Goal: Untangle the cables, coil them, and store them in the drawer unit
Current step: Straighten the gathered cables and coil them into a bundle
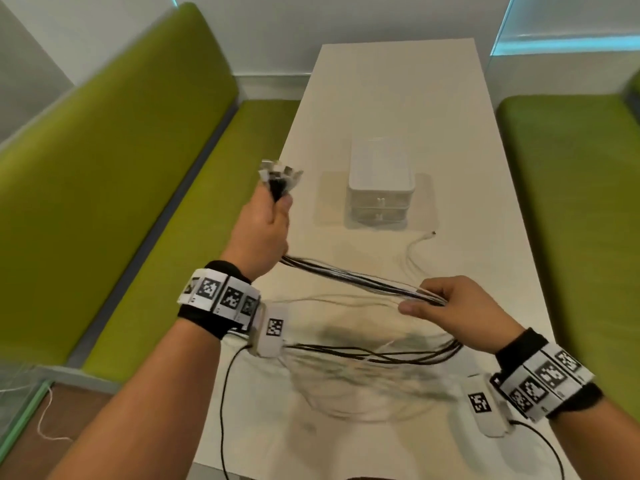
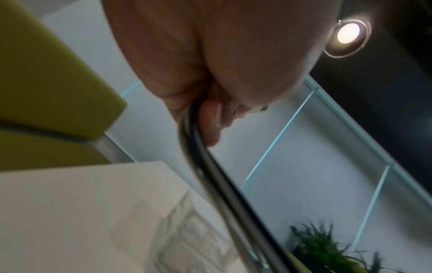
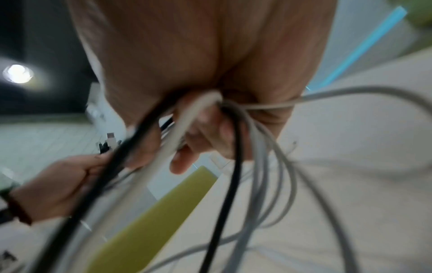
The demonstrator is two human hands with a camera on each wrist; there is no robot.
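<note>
My left hand [image 1: 266,220] is raised over the table's left edge and grips a bunch of black and white cables just below their plugs [image 1: 278,173]. The cable bundle [image 1: 356,280] runs from that fist down to my right hand [image 1: 446,306], whose fingers curl round the strands. Below the right hand the cables [image 1: 381,355] hang in blurred loops over the table. In the right wrist view black and white cables [image 3: 205,114] pass through my curled fingers [image 3: 198,140]. The left wrist view shows cables [image 2: 210,166] leaving my fist [image 2: 210,114]. The white drawer unit [image 1: 381,188] stands mid-table, its drawers closed.
A loose white cable end [image 1: 420,242] lies on the white table [image 1: 398,98] just right of the drawer unit. Green benches [image 1: 121,168] run along both sides of the table. A potted plant [image 2: 327,247] shows in the left wrist view.
</note>
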